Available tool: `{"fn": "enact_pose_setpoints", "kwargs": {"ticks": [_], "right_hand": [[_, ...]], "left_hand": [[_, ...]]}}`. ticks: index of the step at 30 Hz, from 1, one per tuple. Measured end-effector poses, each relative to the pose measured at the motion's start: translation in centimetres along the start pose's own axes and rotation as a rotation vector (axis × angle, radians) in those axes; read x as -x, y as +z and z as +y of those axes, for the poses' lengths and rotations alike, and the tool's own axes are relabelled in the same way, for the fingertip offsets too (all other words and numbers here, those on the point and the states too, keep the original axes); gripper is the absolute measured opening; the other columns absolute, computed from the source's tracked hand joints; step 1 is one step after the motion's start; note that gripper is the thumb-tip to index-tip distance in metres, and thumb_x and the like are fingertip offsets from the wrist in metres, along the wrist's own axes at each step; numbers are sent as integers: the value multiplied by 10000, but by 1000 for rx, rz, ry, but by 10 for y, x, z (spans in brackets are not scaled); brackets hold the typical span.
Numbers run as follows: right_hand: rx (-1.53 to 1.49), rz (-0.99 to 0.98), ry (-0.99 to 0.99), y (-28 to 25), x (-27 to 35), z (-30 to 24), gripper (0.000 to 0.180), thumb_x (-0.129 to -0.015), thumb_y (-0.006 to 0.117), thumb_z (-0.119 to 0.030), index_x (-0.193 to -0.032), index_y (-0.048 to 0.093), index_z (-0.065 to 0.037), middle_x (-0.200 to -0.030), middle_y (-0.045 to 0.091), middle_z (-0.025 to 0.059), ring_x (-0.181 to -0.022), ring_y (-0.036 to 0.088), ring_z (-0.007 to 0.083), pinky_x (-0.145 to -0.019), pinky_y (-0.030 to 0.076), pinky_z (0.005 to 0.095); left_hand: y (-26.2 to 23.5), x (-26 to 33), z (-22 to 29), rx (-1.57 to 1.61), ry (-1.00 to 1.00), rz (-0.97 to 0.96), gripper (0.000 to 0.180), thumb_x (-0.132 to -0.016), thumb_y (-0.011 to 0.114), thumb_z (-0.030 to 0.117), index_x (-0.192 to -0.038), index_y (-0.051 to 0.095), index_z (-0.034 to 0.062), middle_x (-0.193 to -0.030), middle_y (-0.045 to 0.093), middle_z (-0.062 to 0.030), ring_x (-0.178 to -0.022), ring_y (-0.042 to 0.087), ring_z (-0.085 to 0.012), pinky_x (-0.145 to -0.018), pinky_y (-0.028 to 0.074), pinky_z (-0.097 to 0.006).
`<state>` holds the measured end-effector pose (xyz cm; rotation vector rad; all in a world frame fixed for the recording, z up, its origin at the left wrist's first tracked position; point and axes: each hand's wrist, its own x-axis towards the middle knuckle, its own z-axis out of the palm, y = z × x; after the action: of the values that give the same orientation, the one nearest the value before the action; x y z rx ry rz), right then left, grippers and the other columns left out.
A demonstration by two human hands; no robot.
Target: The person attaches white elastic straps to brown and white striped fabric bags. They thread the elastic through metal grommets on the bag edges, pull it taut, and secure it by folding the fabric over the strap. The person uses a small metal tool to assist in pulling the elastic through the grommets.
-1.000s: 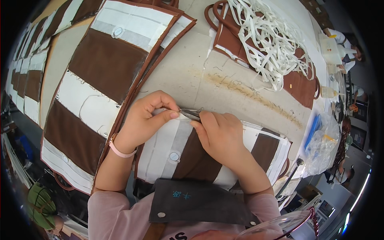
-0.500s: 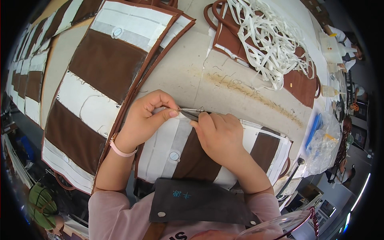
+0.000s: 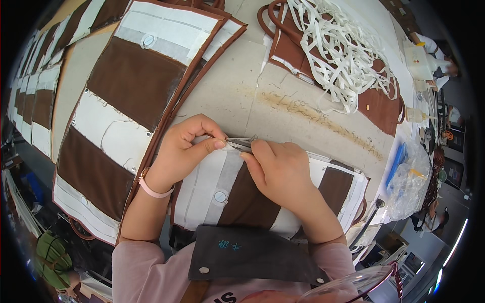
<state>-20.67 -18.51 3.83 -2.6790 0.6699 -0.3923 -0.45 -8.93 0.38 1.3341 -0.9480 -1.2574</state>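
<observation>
A brown-and-white sewn bag piece [image 3: 247, 197] lies before me, its far edge lifted a little. My left hand [image 3: 187, 151] pinches that edge between thumb and forefinger, near its left corner. Small metal thread snips [image 3: 241, 144] are held in my right hand [image 3: 284, 171], mostly covered by the fingers. Their blades point left, close beside my left fingertips at the edge. Dark loose threads show around the blades, but whether one lies between them is too small to tell. A round metal snap [image 3: 220, 196] sits on the white strip.
More brown-and-white bag pieces [image 3: 136, 76] lie stacked to my left. At the far right, tangled white straps [image 3: 338, 55] cover brown bags with handles [image 3: 391, 113]. Thread scraps [image 3: 323, 121] litter the table. A clear plastic bag [image 3: 411, 174] rests at the right edge.
My right hand has shifted very slightly right, and the angle of the snips' blades differs a little. My left hand keeps its pinch in the same place.
</observation>
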Motion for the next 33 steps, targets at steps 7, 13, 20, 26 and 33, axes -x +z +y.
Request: {"fn": "enact_pose_setpoints", "kwargs": {"ticks": [7, 13, 20, 26, 33], "right_hand": [[5, 55, -1, 7, 0, -1, 223, -854, 747, -225, -819, 571, -93, -600, 534, 34, -506, 571, 234, -505, 440, 358], [-6, 78, 17, 12, 1, -1, 237, -851, 751, -228, -795, 558, -101, -587, 532, 29, -501, 567, 228, -501, 434, 358], [-31, 104, 26, 13, 2, 1, 261, -852, 753, -236, -774, 539, -108, -578, 534, 28, -492, 560, 235, -490, 428, 361], [-15, 131, 11, 14, 0, 0, 256, -862, 742, -230, -777, 537, -103, -576, 533, 36, -484, 553, 237, -490, 423, 366], [20, 119, 23, 14, 1, 2, 253, -883, 725, -230, -790, 532, -96, -598, 561, 52, -497, 562, 260, -490, 419, 396]], "left_hand": [[0, -1, 1, -9, 22, 6, 111, -891, 701, -28, -962, 633, 23, -953, 696, -60, -906, 635, -103, -867, 494, -254], [-1, 0, -2, -48, 70, 36, 114, -865, 718, -45, -931, 650, 19, -933, 693, -71, -911, 657, -140, -869, 505, -273], [-1, -1, 2, -48, 37, 35, 116, -858, 721, -54, -909, 650, 22, -923, 692, -72, -918, 663, -149, -864, 513, -284], [0, -2, 0, -22, 39, 34, 113, -861, 716, -56, -910, 654, 25, -912, 690, -64, -925, 664, -146, -866, 513, -282], [-1, -2, -5, -8, 93, 28, 48, -893, 717, 6, -928, 686, 12, -924, 706, -53, -895, 650, -117, -841, 509, -261]]}}
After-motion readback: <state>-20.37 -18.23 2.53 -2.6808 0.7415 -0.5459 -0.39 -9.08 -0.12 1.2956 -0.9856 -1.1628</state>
